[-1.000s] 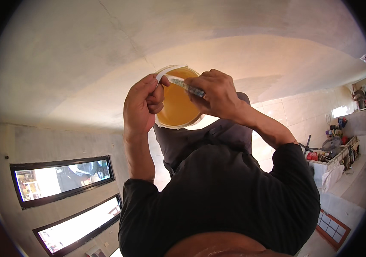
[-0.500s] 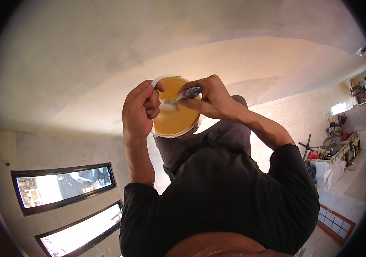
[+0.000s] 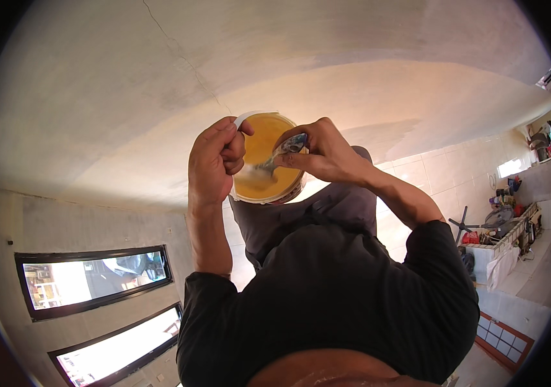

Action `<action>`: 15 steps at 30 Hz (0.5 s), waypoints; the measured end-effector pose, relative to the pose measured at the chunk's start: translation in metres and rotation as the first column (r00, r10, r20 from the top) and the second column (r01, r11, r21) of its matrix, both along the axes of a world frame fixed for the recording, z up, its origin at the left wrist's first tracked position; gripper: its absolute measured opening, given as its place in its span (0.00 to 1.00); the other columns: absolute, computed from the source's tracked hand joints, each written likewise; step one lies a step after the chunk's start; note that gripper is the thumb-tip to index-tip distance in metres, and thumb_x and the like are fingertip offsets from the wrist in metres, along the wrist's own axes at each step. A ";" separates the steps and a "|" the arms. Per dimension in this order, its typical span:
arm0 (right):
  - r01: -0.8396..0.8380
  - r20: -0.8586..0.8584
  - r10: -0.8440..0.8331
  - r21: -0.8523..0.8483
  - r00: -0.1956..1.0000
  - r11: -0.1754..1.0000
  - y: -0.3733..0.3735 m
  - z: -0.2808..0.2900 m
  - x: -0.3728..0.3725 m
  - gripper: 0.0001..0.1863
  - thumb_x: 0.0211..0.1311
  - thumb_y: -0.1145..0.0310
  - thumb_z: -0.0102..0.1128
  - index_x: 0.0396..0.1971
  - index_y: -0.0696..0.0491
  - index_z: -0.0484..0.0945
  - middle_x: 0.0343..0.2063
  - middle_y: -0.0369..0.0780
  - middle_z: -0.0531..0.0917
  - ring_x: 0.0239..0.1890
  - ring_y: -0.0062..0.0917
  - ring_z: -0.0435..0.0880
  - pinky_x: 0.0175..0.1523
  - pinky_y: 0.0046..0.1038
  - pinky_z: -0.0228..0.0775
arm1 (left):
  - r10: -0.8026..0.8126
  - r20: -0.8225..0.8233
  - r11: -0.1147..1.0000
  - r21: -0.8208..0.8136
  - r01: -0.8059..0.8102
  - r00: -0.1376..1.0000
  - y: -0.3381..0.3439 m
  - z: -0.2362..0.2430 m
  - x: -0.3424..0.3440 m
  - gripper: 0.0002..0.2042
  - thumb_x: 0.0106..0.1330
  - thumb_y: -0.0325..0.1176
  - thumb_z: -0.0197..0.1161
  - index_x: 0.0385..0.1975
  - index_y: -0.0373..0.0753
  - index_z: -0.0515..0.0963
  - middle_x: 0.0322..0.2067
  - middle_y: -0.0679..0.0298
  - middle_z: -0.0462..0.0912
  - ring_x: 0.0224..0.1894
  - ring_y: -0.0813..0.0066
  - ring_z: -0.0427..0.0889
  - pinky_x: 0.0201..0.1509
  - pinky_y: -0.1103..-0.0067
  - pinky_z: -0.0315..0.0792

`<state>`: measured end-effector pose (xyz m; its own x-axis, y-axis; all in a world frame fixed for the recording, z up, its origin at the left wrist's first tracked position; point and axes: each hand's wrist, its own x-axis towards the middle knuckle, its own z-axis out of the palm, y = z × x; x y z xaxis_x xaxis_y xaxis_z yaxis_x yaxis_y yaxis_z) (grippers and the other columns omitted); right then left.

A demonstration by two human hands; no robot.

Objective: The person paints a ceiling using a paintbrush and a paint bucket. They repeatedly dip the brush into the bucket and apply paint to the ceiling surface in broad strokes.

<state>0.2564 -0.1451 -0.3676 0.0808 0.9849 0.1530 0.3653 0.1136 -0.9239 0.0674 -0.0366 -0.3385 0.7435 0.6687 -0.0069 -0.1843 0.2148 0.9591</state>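
Note:
A round bucket point(image 3: 296, 188) with a white rim and yellow inside hangs in front of my body, above my legs. My left hand point(image 3: 213, 161) has its fingers curled round the white handle point(image 3: 242, 119) at the bucket's left side. From the right, my right hand point(image 3: 328, 153) reaches over the rim with a paintbrush point(image 3: 295, 143) pinched between thumb and fingers. Its pale bristles point down and left into the bucket and are blurred. How deep the yellow paint stands, I cannot tell.
A curved plastered wall point(image 3: 353, 84) with a thin crack point(image 3: 185, 59) rises ahead. Two dark-framed windows point(image 3: 95, 280) are at lower left. On the right, a tiled counter point(image 3: 482, 258) carries a fan point(image 3: 498, 218) and clutter. Pale floor tiles point(image 3: 417, 171) lie beyond my knees.
Both hands and the bucket have shifted slightly right in the picture. The paintbrush tilts more steeply, its bristles lower in the bucket. Both grips stay the same.

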 end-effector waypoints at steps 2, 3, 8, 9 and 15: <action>-0.062 -0.112 0.056 -0.048 0.992 0.997 0.000 0.000 0.001 0.15 0.51 0.68 0.68 0.36 0.63 0.83 0.25 0.45 0.85 0.26 0.22 0.79 0.33 0.27 0.72 | 0.005 -0.001 1.000 -0.013 -0.005 1.000 -0.001 0.001 0.001 0.13 0.72 0.34 0.44 0.37 0.30 0.71 0.15 0.77 0.52 0.14 0.89 0.46 0.17 0.85 0.42; -0.094 -0.168 0.082 -0.069 0.982 0.993 0.000 0.000 0.003 0.16 0.52 0.69 0.68 0.37 0.65 0.83 0.25 0.43 0.86 0.25 0.15 0.77 0.32 0.24 0.71 | 0.007 0.000 1.000 -0.019 -0.007 1.000 -0.002 0.002 0.002 0.13 0.72 0.34 0.44 0.37 0.30 0.71 0.15 0.77 0.52 0.14 0.89 0.46 0.17 0.85 0.42; 0.071 0.168 -0.111 0.226 0.979 0.972 0.001 -0.007 0.010 0.13 0.51 0.68 0.67 0.36 0.59 0.84 0.24 0.46 0.85 0.25 0.32 0.83 0.34 0.30 0.74 | 0.030 -0.050 0.999 -0.020 -0.031 0.998 -0.007 0.002 0.007 0.13 0.72 0.34 0.44 0.36 0.29 0.72 0.15 0.76 0.53 0.15 0.89 0.46 0.17 0.85 0.42; 0.095 0.278 -0.199 0.347 0.940 0.933 0.002 -0.013 0.012 0.12 0.50 0.68 0.66 0.35 0.57 0.84 0.24 0.47 0.85 0.26 0.38 0.84 0.35 0.33 0.75 | 0.030 -0.054 0.999 -0.025 -0.032 0.998 -0.009 0.002 0.007 0.13 0.72 0.34 0.44 0.36 0.29 0.72 0.15 0.76 0.54 0.15 0.89 0.46 0.17 0.85 0.42; 0.175 0.126 -0.249 0.425 0.960 0.888 -0.017 -0.017 0.034 0.11 0.52 0.67 0.67 0.36 0.55 0.85 0.24 0.44 0.85 0.25 0.30 0.83 0.32 0.29 0.72 | 0.070 -0.037 0.996 -0.059 -0.072 0.997 -0.006 -0.001 0.012 0.13 0.72 0.34 0.44 0.36 0.29 0.72 0.15 0.76 0.53 0.15 0.89 0.46 0.17 0.86 0.44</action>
<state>0.2906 -0.1624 -0.3848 0.2163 0.7957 0.5657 0.5720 0.3663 -0.7339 0.0793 -0.0421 -0.3398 0.6930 0.7172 -0.0739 -0.1681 0.2603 0.9508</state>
